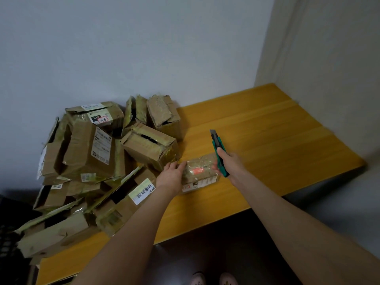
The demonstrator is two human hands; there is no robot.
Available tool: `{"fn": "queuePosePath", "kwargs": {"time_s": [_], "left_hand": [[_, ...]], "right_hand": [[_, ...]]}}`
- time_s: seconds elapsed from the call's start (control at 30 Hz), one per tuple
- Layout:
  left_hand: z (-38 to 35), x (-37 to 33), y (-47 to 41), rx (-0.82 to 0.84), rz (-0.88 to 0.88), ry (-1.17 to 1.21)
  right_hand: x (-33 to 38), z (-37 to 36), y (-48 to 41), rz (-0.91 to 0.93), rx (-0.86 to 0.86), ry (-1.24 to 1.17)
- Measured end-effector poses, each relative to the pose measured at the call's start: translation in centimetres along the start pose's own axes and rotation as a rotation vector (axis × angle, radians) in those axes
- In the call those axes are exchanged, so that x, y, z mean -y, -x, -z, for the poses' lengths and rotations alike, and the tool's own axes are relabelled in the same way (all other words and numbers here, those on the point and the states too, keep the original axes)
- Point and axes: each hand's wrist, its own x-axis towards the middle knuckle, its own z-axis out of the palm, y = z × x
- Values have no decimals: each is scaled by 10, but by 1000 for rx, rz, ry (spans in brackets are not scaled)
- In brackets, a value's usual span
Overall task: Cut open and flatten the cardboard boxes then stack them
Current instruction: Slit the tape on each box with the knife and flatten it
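- Box?
- Small taped box on counter, near front edge, just right of box pile.
- Hands?
- Left hand fingers curled on its left end. Right hand fingers clamped on green knife at its right end.

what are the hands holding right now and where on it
The right hand grips a green utility knife by the lower half of its handle, blade pointing away. The left hand holds the small taped box at its left end.
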Motion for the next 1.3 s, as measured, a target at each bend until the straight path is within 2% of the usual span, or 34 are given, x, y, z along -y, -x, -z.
{"fn": "queuePosePath", "kwargs": {"time_s": [0.13,0.37,0.7,0.9,1.1,1.3], "left_hand": [[0,-1,-2,7,7,5],[-1,-7,-6,-12,-2,0],[5,3,-20,-72,2,50],[6,-2,-25,-18,-18,32],[10,-14,-28,-7,4,-21],[23,-5,-27,-84,91,254]], "right_hand": [[3,1,0,-15,-46,85],[1,2,-9,71,48,-44],[-5,6,-21,25,-41,77],[-5,-4,-24,-11,-42,219],[0,-8,-25,-20,-51,262],[21,0,-23,-2,-36,244]]}}
